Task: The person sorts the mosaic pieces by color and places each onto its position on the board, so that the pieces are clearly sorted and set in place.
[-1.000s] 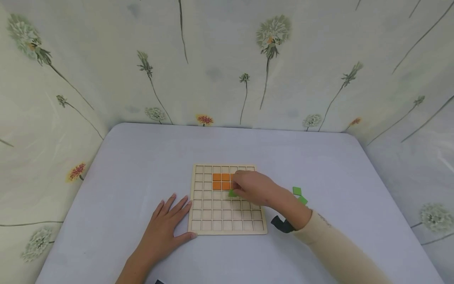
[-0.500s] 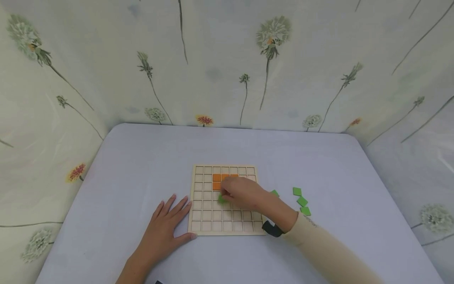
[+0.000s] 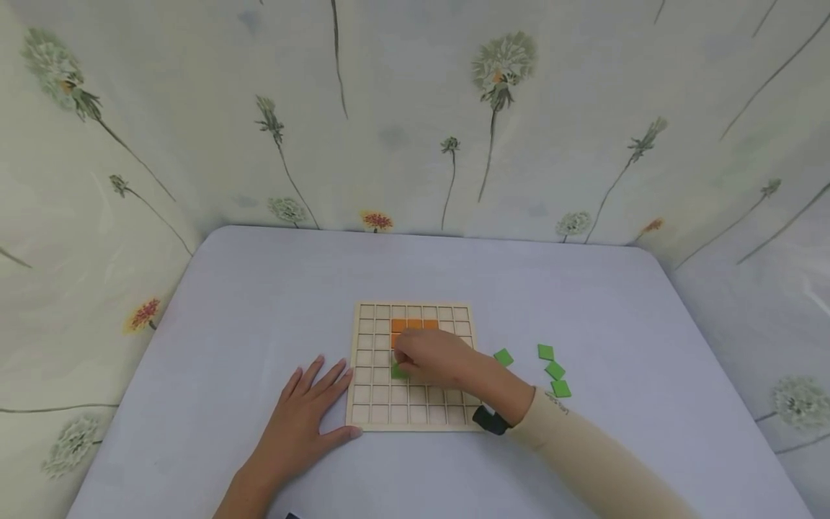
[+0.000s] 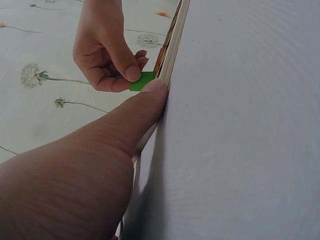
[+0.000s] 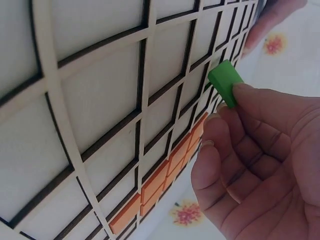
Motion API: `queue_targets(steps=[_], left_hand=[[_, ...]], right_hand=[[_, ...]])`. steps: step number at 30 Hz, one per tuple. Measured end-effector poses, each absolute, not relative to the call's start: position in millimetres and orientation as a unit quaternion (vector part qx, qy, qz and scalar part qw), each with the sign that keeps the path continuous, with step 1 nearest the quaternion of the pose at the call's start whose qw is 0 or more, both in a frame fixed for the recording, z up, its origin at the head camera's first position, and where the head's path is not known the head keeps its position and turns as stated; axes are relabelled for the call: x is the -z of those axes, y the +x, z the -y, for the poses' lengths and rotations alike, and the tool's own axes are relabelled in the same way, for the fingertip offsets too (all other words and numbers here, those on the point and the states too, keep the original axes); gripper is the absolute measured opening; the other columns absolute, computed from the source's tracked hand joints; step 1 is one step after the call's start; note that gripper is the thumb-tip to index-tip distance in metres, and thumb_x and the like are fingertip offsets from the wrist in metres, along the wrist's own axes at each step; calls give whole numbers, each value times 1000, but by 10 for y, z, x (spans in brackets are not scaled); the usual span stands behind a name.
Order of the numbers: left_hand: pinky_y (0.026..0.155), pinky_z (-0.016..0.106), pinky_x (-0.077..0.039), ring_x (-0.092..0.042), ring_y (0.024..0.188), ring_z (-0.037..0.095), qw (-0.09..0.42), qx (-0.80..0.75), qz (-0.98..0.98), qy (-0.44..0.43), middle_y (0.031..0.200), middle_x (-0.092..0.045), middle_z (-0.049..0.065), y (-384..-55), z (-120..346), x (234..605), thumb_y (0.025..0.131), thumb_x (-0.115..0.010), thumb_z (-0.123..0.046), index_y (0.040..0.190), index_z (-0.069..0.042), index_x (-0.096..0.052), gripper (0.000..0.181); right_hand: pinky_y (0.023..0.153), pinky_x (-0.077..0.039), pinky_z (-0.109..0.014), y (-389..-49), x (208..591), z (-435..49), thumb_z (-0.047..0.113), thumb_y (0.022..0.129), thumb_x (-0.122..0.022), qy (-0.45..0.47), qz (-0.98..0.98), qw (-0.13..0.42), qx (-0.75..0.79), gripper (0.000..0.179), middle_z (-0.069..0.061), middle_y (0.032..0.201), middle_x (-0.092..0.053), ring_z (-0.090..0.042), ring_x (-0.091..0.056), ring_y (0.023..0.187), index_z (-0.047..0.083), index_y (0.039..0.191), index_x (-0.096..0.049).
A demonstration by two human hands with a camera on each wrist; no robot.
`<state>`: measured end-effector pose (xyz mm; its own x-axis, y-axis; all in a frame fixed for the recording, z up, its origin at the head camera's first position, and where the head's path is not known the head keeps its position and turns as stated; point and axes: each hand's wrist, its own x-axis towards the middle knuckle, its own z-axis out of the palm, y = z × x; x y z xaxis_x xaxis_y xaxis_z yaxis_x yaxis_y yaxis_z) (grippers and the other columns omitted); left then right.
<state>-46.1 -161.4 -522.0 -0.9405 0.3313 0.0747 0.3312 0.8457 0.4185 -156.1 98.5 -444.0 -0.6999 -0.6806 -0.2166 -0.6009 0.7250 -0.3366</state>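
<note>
Over the wooden grid board [image 3: 381, 418] my right hand [image 3: 436, 358] pinches a green square tile [image 5: 225, 81] between thumb and fingers. In the right wrist view the tile is tilted, just off the grid's surface. Several orange tiles [image 3: 415, 324] sit in cells of the board's upper part, partly covered by the right hand. My left hand [image 3: 300, 418] lies with fingers spread at the board's left edge. Its fingertips touch the frame, and the thumb [image 4: 142, 107] rests against the near left corner.
Several loose green tiles [image 3: 554, 370] lie on the white table [image 3: 622, 346] right of the board. One more green tile [image 3: 503, 357] is closer to the board, beside the right forearm. A flower-patterned curtain [image 3: 389, 130] surrounds the table.
My right hand has carried the green tile leftward and slightly nearer across the board. Loose green tiles that the right arm hid now show. The left hand has stayed in place.
</note>
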Motion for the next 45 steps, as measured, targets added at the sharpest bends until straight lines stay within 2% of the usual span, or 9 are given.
queue_targets(steps=[9, 20, 27, 33, 39, 45], left_hand=[[128, 56, -10, -17, 159, 29, -9, -211, -962, 174, 168, -33, -9, -497, 1605, 5187, 83, -78, -66, 161, -25, -44, 94], [128, 56, -9, -15, 160, 28, 7, -202, -965, 165, 168, -32, -9, -494, 1593, 5160, 81, -79, -66, 161, -26, -44, 96], [128, 55, -8, -13, 160, 27, 12, -200, -966, 163, 169, -30, -9, -463, 1584, 5162, 82, -77, -68, 162, -26, -43, 97], [128, 54, -8, -13, 160, 27, 11, -210, -963, 169, 169, -31, -9, -451, 1599, 5207, 82, -77, -68, 162, -26, -43, 96], [128, 53, -7, -12, 160, 26, 14, -213, -963, 167, 169, -31, -10, -454, 1589, 5204, 83, -76, -68, 162, -26, -42, 96], [128, 55, -9, -14, 160, 27, 16, -207, -965, 159, 168, -33, -9, -443, 1559, 5176, 81, -79, -66, 161, -25, -44, 96]], right_hand=[[65, -51, -23, -1568, 4390, -983, 19, 102, -70, -363, -909, 166, 118, 10, 13, 83, -57, -7, -55, 74, 21, 92, -67], [66, -51, -23, -1582, 4427, -1063, 23, 103, -69, -356, -913, 157, 124, 9, 12, 85, -58, -7, -55, 74, 20, 95, -71], [64, -49, -25, -1575, 4441, -1188, 23, 103, -68, -346, -922, 134, 113, 12, 13, 82, -56, -8, -52, 72, 22, 91, -69], [71, -53, -27, -1535, 4419, -1333, 22, 102, -68, -323, -930, 132, 118, 6, 14, 87, -63, -6, -57, 77, 21, 99, -73], [73, -54, -29, -1549, 4415, -1525, 24, 102, -69, -305, -936, 123, 122, 5, 14, 88, -63, -6, -57, 79, 21, 98, -72], [77, -56, -33, -1543, 4439, -1713, 24, 102, -69, -275, -943, 142, 121, 7, 12, 92, -64, -9, -59, 83, 18, 101, -72]])
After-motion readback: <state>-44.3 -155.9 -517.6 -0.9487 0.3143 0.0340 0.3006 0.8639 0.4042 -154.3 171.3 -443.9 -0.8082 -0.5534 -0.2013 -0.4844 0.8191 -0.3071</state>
